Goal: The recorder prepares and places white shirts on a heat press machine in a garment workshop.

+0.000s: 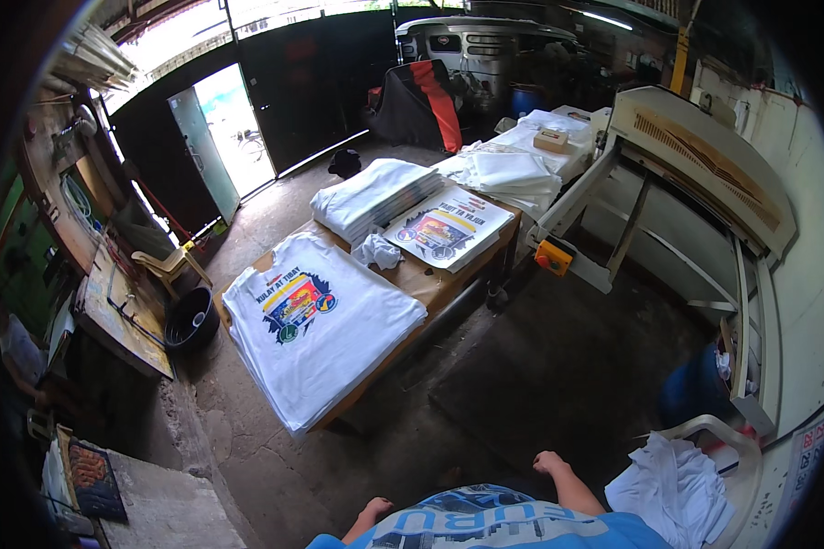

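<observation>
My left hand hangs low beside my body, touching nothing that I can see. On the other side my right hand is also clear of things, its fingers curled. Before me a wooden table bears a stack of white printed T-shirts at its near left end. Behind it lie a pile of folded white shirts, a crumpled white cloth and a stack of printed transfer sheets. Whether my fingers are apart or closed is unclear at this size.
At right stands a large heat press with an orange switch box. A plastic chair holds white cloth. More white fabric covers a farther table. A black tub and a beige chair stand left. Part of another person shows far left.
</observation>
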### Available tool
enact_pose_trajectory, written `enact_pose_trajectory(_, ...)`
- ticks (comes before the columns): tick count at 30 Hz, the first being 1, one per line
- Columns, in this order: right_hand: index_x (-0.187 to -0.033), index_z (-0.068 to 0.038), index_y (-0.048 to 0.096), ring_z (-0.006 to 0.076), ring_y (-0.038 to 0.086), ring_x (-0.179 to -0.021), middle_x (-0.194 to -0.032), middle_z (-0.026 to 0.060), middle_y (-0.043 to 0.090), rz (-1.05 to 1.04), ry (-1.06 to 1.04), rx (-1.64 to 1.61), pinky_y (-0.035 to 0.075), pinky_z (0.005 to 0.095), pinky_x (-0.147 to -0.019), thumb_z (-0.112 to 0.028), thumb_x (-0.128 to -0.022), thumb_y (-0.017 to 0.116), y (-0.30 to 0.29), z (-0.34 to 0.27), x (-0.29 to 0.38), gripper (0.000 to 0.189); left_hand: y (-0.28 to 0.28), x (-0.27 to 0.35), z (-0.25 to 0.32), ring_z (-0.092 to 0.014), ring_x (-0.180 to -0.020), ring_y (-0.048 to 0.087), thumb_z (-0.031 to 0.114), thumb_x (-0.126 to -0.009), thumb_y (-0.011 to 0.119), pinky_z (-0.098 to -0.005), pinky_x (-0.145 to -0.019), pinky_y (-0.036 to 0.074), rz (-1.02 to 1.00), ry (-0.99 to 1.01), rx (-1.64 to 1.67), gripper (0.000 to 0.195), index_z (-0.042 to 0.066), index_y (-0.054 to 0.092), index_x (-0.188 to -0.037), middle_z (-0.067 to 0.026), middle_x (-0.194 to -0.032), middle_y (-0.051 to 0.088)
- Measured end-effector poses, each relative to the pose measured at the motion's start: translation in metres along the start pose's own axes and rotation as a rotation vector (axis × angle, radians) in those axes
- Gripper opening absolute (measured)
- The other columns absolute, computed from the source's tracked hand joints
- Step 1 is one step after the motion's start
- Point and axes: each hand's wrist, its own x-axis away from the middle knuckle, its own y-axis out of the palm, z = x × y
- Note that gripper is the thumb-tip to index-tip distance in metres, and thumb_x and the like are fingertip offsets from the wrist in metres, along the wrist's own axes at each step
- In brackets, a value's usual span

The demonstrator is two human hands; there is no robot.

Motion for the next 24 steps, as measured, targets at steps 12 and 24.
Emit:
enact_pose_trajectory(12, -0.104, -0.012, 0.058, 0.0218, 0.059, -0.086, -0.097, 0.0107, 0.06, 0.077, -0.161, -0.381, 0.045, 0.0321, -0.078, -0.024, -0.076, 0.055, 0.052, 0.062, 0.057, 0.03, -0.03, -0.048, 0.121, -0.027, -0.089, 0.057, 0.023, -0.07, 0.051, -0.0342, -0.078, 0.045, 0.045, 0.117, -0.41, 0.03, 0.005, 0.062, -0.092, -0.0141, -0.092, 0.061)
enact_pose_trajectory(24, -0.084, -0.007, 0.063, 0.0184, 0.058, -0.049, -0.063, 0.0083, 0.06, 0.493, 0.508, -0.888, 0.046, 0.0288, -0.043, -0.016, -0.073, 0.051, 0.281, 0.333, 0.16, 0.018, 0.189, -0.026, 0.365, -0.029, -0.089, 0.056, 0.029, -0.074, 0.05, -0.0362, -0.076, 0.045, -0.144, 0.682, -0.916, 0.028, 0.009, 0.063, -0.089, -0.0138, -0.092, 0.06)
